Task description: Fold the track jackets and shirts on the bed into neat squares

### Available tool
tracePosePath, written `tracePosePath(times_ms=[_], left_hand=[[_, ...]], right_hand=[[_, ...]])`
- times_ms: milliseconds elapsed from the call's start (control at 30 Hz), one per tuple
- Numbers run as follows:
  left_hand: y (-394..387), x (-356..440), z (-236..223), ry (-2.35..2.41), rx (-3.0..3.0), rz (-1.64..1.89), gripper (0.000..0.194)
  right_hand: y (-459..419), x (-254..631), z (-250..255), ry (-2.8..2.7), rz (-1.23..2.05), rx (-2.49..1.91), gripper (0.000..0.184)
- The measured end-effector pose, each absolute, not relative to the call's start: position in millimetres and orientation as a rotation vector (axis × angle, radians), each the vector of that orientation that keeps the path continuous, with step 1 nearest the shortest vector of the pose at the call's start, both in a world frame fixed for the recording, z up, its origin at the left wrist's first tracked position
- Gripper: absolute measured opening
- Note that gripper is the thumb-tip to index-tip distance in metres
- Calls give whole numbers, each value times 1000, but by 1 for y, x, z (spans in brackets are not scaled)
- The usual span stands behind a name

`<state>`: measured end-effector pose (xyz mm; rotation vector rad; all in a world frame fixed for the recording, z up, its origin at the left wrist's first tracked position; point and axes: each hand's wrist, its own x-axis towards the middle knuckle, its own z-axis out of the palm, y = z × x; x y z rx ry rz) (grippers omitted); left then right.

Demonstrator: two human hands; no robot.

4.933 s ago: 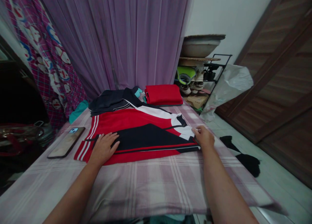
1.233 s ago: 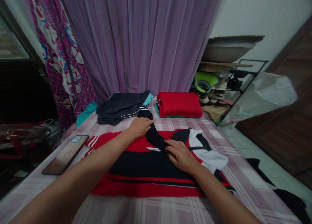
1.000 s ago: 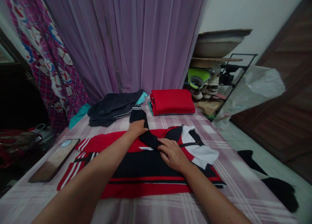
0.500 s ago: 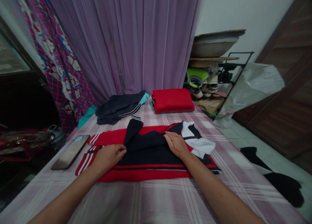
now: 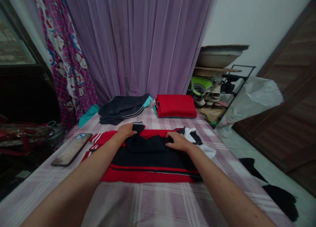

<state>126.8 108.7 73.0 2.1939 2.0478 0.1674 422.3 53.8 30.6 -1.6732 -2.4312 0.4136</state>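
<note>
A red, navy and white jacket [image 5: 153,161] lies folded lengthwise across the bed in front of me. Its white collar part [image 5: 208,151] points right, and white-striped red ends show at the left. One navy sleeve is folded over the body, with its striped cuff [image 5: 138,124] toward the far edge. My left hand [image 5: 126,130] is closed on this sleeve just beside the cuff. My right hand [image 5: 178,141] rests on the navy cloth near the collar, thumb and fingers apart. My forearms cover parts of the jacket's near side.
A phone [image 5: 71,150] lies left of the jacket. Behind are a dark folded garment [image 5: 123,108] and a red folded stack [image 5: 176,105]. Curtains [image 5: 138,42] hang beyond the bed [image 5: 168,204]. A shoe rack [image 5: 238,88] stands right; dark cloth [image 5: 281,197] lies on the floor.
The jacket's navy sleeve has been folded back over its body. My left hand has shifted away from me to the cuff; my right hand's fingers have curled more, staying near the collar.
</note>
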Motion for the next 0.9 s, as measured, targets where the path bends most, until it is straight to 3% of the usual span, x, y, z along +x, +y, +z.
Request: tracePosePath(times_ms=[100,233,333,433,500,700,900], left_hand=[[100,107,73,2074,2196,376,38],[72,62,76,2004,1977,1084,34],[46,27,66,1888,1737,1383,45],[24,6,49,1805,1526,1380,67],[14,0,39,1787,1448,1355,71],[7,9,39,1814,1520,1272,59],[4,24,43,1959,1858,956,46]], right_hand=[[67,428,35,-2462,426,-1704,61],[80,430,37,-2509,286,-1719,41],[83,429,38,-2516,221,-1759,34],[82,431,42,-2525,159,-1770,28],[82,437,46,-2475,156,-1742,29],[83,475,44,-2062,485,-1613,36],[75,496,20,-1973,225,-1848,21]])
